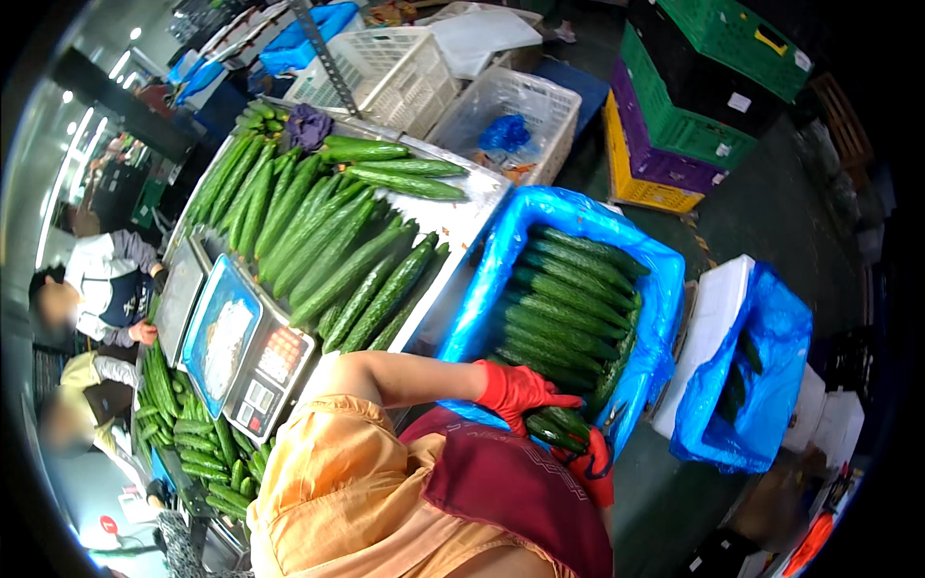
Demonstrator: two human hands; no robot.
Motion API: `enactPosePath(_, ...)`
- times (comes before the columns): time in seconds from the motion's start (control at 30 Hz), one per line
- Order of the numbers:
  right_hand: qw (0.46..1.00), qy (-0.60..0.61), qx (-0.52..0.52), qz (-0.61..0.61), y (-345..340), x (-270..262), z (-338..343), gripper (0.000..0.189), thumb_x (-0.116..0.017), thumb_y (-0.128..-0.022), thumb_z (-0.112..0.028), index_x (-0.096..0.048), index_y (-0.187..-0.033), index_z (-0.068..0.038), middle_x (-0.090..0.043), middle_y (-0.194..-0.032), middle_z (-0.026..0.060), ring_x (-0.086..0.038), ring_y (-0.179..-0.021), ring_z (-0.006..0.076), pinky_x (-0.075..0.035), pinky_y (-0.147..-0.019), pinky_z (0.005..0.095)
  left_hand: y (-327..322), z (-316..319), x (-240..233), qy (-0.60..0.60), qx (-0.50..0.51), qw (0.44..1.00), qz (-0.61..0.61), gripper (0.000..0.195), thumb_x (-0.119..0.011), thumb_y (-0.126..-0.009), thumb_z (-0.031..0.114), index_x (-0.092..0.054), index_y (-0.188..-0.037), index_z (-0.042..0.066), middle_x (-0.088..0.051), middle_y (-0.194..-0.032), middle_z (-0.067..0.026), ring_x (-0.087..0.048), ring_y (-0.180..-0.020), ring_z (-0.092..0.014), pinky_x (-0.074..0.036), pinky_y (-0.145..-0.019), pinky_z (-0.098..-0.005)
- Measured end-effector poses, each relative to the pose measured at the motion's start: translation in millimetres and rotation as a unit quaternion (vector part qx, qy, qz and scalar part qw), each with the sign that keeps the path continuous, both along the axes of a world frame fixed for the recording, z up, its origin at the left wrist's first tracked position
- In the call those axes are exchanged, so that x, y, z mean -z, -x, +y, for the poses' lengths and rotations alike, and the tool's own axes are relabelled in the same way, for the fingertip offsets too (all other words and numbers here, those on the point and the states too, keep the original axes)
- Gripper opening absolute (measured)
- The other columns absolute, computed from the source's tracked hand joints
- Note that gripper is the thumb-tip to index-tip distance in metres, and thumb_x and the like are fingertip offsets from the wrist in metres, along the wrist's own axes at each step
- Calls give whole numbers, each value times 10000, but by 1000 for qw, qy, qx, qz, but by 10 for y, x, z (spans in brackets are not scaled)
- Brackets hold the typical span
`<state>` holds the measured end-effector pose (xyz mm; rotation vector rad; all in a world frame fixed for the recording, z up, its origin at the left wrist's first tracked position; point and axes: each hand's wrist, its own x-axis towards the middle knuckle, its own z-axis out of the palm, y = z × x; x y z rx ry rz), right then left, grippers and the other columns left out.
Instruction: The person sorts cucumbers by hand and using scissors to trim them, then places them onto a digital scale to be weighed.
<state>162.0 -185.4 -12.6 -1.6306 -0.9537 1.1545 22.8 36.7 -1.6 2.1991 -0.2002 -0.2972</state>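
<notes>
My left hand, in a red rubber glove, grips a few short dark green cucumbers at the near end of a crate lined with blue plastic. Close against their lower end is my right hand, also red-gloved and partly hidden. A dark loop and a metal tip by it look like a pair of small scissors. Inside the crate, several long cucumbers lie side by side in a row. More long cucumbers cover the metal table to the left.
A digital scale stands on the table beside a heap of cucumbers. Right of my crate is a blue-lined foam box. White plastic crates and stacked coloured crates stand beyond. Two people work across the table.
</notes>
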Motion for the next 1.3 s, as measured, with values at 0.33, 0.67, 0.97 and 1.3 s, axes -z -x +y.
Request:
enactPosePath(0.33, 862, 40, 224, 454, 31, -225, 371, 491, -426, -918, -460, -526, -1176, -55, -601, -1151, 126, -597, -1007, 283, -486, -836, 429, 181, 92, 206, -39, -172, 980, -87, 1034, -749, -625, 384, -196, -1451, 97, -581, -1037, -248, -584, -904, -410, -467, -802, -462)
enactPosePath(0.67, 873, -157, 264, 378, -345, -911, 739, 489, -435, -948, -334, -392, -1379, -106, -656, -885, 64, -642, -749, 170, -491, -513, 267, 407, 680, -871, 431, -284, 837, -183, 733, -730, -741, 415, -416, -1286, 40, -600, -1127, -123, -593, -1006, -216, -472, -866, -373)
enactPosePath(0.97, 905, -67, 275, 316, -38, -641, 843, 490, -457, -925, -427, -491, -1309, -124, -655, -858, 52, -650, -714, 190, -493, -553, 294, 2140, 2209, -2172, -292, -581, 758, -54, 817, -740, -667, 342, -383, -1352, 77, -581, -1139, -192, -565, -1069, -311, -448, -893, -358)
enactPosePath(1.3, 900, -6, 308, 309, -226, -581, 701, 414, -453, -946, -380, -530, -1279, -146, -636, -922, 102, -653, -799, 218, -491, -671, 319, 3882, 3082, -864, -214, -640, 723, 149, 705, -754, -741, 324, -463, -1339, 93, -582, -1229, -150, -552, -1138, -239, -418, -954, -343)
